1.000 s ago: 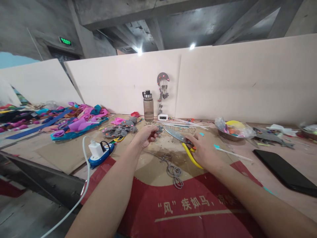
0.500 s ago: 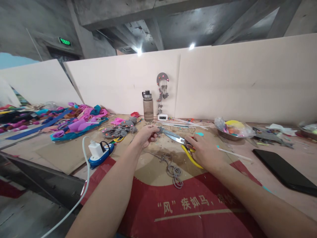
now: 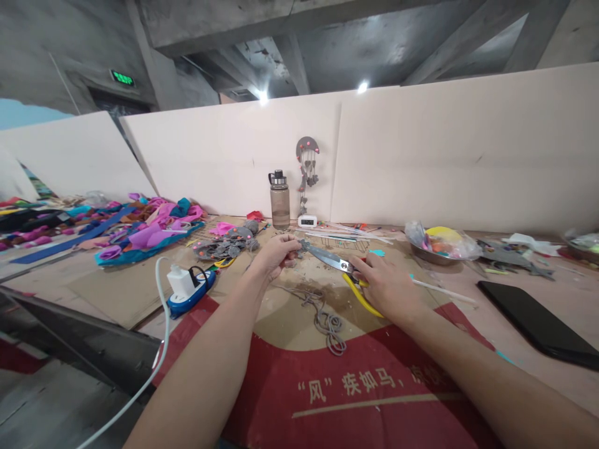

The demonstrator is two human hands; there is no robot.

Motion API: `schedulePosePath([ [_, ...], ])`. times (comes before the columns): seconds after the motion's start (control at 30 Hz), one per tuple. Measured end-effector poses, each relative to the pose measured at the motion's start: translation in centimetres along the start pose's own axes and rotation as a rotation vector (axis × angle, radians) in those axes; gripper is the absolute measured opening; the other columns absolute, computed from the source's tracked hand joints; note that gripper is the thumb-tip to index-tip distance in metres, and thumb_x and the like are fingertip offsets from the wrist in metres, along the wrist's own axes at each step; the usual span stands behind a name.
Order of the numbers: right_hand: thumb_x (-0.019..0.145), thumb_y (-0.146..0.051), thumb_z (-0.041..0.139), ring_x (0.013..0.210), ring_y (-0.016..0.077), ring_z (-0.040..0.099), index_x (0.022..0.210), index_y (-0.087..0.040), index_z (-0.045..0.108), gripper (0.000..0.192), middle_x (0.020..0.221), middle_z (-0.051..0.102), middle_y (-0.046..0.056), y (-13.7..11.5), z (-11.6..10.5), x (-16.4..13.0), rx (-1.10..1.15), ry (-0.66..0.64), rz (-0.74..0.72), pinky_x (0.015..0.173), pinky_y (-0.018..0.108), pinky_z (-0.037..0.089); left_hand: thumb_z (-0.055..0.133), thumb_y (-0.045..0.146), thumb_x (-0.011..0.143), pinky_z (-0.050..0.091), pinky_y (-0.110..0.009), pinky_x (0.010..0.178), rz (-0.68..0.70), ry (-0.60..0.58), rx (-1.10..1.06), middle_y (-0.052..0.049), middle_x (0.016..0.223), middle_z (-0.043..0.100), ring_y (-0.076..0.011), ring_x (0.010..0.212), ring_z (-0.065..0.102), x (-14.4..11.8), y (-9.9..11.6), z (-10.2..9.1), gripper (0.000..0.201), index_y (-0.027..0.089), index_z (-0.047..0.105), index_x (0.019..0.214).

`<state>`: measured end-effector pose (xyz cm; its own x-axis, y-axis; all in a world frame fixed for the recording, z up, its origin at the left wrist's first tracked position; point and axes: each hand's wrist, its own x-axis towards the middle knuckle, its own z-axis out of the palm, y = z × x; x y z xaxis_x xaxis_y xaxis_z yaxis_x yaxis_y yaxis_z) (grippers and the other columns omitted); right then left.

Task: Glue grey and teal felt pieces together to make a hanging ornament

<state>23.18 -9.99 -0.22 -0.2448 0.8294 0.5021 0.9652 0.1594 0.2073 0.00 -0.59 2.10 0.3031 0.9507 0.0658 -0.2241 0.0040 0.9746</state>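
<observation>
My left hand (image 3: 282,254) is closed in a pinch on a small grey felt-like piece (image 3: 302,242), mostly hidden by the fingertips. A pair of scissors (image 3: 327,256) with yellow handles is in my right hand (image 3: 384,284), its fingers wrapped round the grips. The blades point left, and their tips meet the grey piece. Whether they cut into it I cannot make out. Below the hands, a loose tangle of grey cord (image 3: 331,324) lies on the red and brown cardboard (image 3: 374,399).
At the back stand a water bottle (image 3: 280,202) and a small white clock (image 3: 307,221). A grey moon ornament (image 3: 307,149) hangs on the partition. Grey decorated pieces (image 3: 224,246) and a blue power strip (image 3: 193,297) lie left. Right are a filled bowl (image 3: 440,252) and a black phone (image 3: 538,324).
</observation>
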Motion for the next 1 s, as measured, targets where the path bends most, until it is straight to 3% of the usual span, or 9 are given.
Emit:
schedulePosePath([
  [0.57, 0.082, -0.015, 0.05, 0.085, 0.02, 0.057, 0.116, -0.027, 0.053, 0.036, 0.105, 0.06, 0.006, -0.03, -0.56, 0.24, -0.004, -0.047, -0.022, 0.059, 0.027, 0.029, 0.07, 0.012, 0.055, 0.021, -0.016, 0.04, 0.091, 0.043, 0.069, 0.006, 0.047, 0.045, -0.003, 0.039, 0.036, -0.5, 0.53, 0.08, 0.018, 0.013, 0.054, 0.063],
  [1.0, 0.084, -0.018, 0.048, 0.087, 0.0202, 0.057, 0.112, -0.025, 0.056, 0.03, 0.104, 0.062, 0.007, -0.06, -0.12, 0.15, 0.112, -0.072, -0.013, 0.061, 0.027, 0.032, 0.071, 0.015, 0.057, 0.03, -0.015, 0.039, -0.024, 0.021, 0.056, 0.003, 0.052, 0.05, -0.0043, 0.043, 0.043, -0.29, 0.26, -0.3, 0.019, 0.013, 0.055, 0.067],
])
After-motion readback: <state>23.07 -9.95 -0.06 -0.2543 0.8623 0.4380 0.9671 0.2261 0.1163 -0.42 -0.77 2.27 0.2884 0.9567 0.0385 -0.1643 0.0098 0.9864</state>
